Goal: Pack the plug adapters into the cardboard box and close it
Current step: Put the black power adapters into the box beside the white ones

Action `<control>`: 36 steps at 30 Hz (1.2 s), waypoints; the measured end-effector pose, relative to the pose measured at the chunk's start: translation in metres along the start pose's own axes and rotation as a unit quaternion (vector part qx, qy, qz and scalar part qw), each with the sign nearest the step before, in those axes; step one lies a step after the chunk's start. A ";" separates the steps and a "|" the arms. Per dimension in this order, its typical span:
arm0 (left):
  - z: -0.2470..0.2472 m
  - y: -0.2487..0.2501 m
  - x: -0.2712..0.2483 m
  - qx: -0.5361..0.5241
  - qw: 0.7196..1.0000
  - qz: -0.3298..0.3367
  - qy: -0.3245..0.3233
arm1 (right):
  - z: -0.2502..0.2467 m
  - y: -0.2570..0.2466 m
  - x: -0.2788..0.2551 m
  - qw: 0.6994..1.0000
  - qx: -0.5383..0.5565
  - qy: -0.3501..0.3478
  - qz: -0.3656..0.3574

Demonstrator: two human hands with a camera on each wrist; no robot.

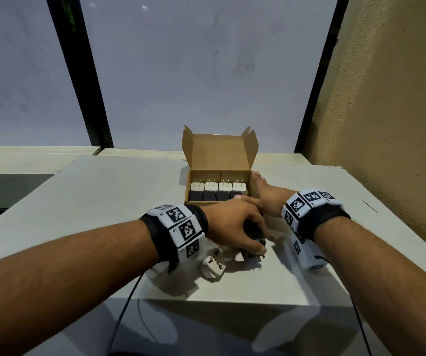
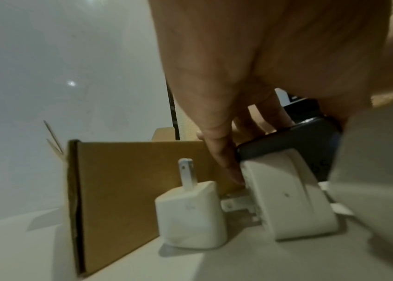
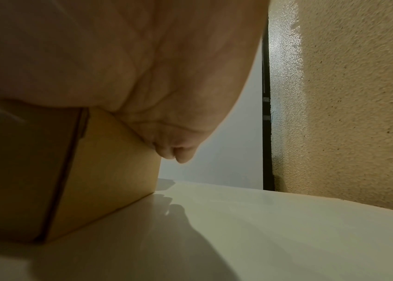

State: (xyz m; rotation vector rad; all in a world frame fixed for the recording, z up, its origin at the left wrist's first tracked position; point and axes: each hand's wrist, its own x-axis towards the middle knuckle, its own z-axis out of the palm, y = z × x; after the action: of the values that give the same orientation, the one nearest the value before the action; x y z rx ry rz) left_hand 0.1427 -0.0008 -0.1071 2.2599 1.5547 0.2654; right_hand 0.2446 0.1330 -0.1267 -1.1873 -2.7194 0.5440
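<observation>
The open cardboard box (image 1: 232, 153) stands mid-table with its lid upright. Inside are a row of white plug adapters (image 1: 218, 186), prongs up, and a row of black adapters (image 1: 209, 196) in front. My left hand (image 1: 235, 224) reaches down over a loose pile just before the box and grips a black adapter (image 1: 255, 233). In the left wrist view this black adapter (image 2: 286, 148) lies on a white adapter (image 2: 291, 194), and another white adapter (image 2: 190, 214) stands beside it. My right hand (image 1: 263, 194) holds the box's front right corner, with fingers (image 3: 178, 152) along the side wall (image 3: 118, 171).
The white table (image 1: 104, 201) ends at a near edge below my forearms, where dark cables (image 1: 127, 304) hang. A rough tan wall (image 1: 386, 98) rises close on the right. Pale panels with black frames (image 1: 91, 86) stand behind the box. A loose white adapter (image 1: 212, 268) lies under my left wrist.
</observation>
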 end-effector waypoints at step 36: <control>-0.056 -0.057 -0.002 -0.003 0.950 -0.181 0.256 | 0.003 0.004 0.004 0.998 0.051 -0.026 0.005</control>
State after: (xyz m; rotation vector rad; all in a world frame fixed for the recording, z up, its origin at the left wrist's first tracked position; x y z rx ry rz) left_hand 0.0729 0.0262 -0.0800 1.9351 2.1805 0.7953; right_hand 0.2438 0.1383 -0.1312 -1.1775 -2.6946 0.7154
